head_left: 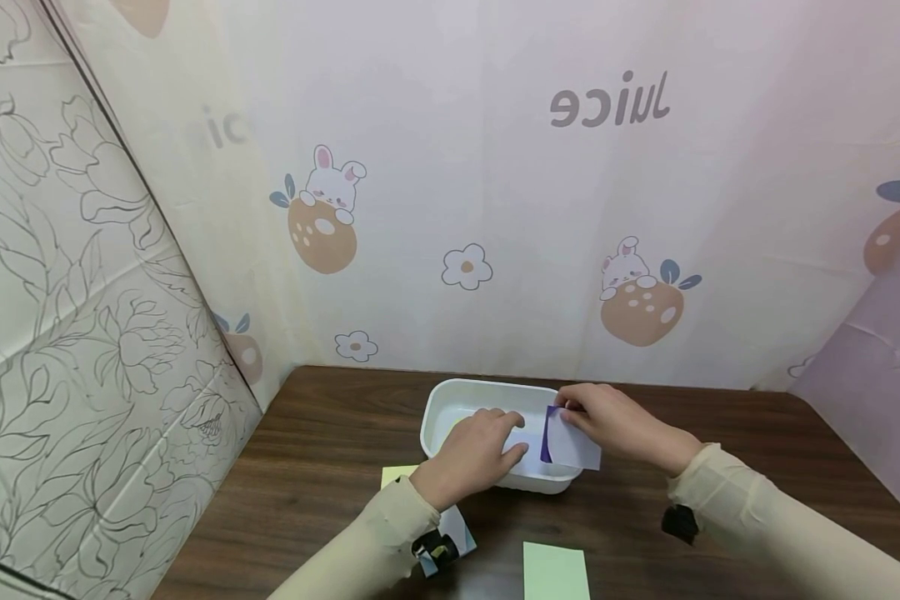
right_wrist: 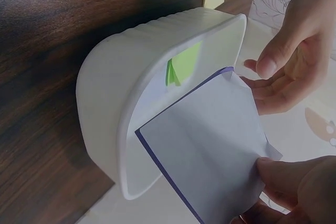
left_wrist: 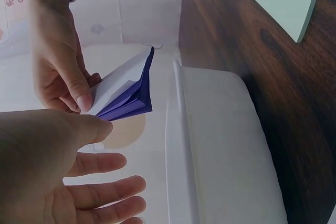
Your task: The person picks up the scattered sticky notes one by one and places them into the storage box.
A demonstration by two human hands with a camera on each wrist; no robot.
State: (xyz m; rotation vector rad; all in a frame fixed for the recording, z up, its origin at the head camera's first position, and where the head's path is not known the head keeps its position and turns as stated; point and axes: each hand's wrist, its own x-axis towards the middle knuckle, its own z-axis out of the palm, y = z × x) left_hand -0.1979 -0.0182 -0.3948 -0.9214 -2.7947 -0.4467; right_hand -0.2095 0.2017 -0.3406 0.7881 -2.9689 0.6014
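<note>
The purple-edged paper (head_left: 576, 444), pinched by the right grip (head_left: 603, 418), is over one end of the white tub (head_left: 543, 482); the left grip (head_left: 471, 454), fingers apart, is near it. Green paper (right_wrist: 186, 62) within shows plainly only in the right wrist view.

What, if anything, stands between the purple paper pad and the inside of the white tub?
Nothing visible: the right hand holds the pad at the opening of the tub; the left hand hovers beside the pad, not between.

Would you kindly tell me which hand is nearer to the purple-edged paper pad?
The right hand: it pinches the purple-edged paper pad. The left hand hovers over the white container, with a gap to the pad.
</note>
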